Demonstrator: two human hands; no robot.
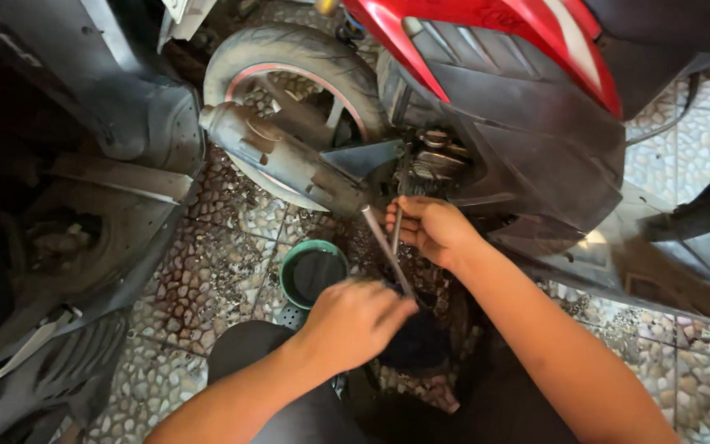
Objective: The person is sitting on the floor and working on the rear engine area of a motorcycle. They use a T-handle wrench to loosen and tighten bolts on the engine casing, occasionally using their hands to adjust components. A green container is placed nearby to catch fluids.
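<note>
Below scooter engine: left hand (353,319) gripping metal rod (385,248), right hand (431,228) pinching thin tool (397,229); green bowl (289,261) nearby.

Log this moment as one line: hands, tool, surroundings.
left hand: grips metal rod | right hand: at scooter underside by engine | green bowl: on floor beneath exhaust
</note>
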